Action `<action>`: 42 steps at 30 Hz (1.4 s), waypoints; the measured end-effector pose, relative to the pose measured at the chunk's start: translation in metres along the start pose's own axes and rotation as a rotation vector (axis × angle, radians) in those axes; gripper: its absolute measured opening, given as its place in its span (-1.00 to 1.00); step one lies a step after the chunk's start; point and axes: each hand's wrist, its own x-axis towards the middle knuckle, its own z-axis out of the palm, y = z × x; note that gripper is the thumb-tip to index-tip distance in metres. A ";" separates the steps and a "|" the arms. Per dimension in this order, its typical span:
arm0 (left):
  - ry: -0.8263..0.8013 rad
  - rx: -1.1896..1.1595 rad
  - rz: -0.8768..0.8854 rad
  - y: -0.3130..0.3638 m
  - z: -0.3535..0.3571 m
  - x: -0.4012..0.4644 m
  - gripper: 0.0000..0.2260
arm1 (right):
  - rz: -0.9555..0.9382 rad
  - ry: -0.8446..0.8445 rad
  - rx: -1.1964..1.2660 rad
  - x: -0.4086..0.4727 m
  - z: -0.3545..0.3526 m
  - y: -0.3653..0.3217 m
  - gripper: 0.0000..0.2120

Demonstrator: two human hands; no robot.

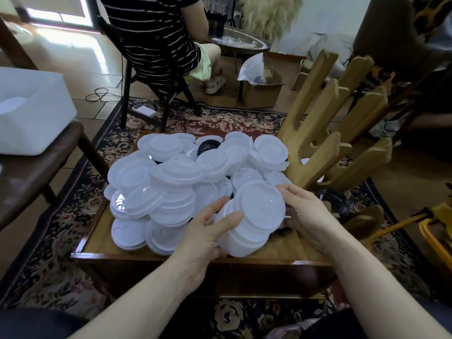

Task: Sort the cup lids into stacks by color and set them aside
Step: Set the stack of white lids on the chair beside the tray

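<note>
Wooden table on a floral rug, heaped with white lids.
Both hands, left and right, clasp a lid stack at the heap's near edge; a wooden rack stands right of it.

A low wooden table with a dark raised rim stands on a floral rug. A loose heap of white cup lids covers most of its top, a few black lids showing among them. A pale wooden rack rises at its right side.
</note>
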 end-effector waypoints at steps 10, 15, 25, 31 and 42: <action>0.023 0.179 0.138 -0.009 0.000 -0.001 -0.48 | -0.172 0.020 -0.451 -0.008 0.013 0.012 -0.39; -0.017 0.202 0.157 -0.008 0.001 -0.002 -0.51 | -0.119 -0.054 -0.512 -0.009 0.016 0.020 -0.06; 0.011 -0.055 -0.067 0.002 -0.001 0.002 -0.51 | -0.419 -0.426 -0.793 -0.025 -0.013 -0.004 -0.14; 0.016 0.003 -0.057 0.000 -0.002 0.002 -0.55 | -0.430 -0.451 -0.788 -0.024 -0.009 0.000 -0.14; -0.070 0.135 0.017 0.001 -0.002 -0.003 -0.46 | -0.414 -0.513 -0.703 -0.026 -0.001 0.001 -0.11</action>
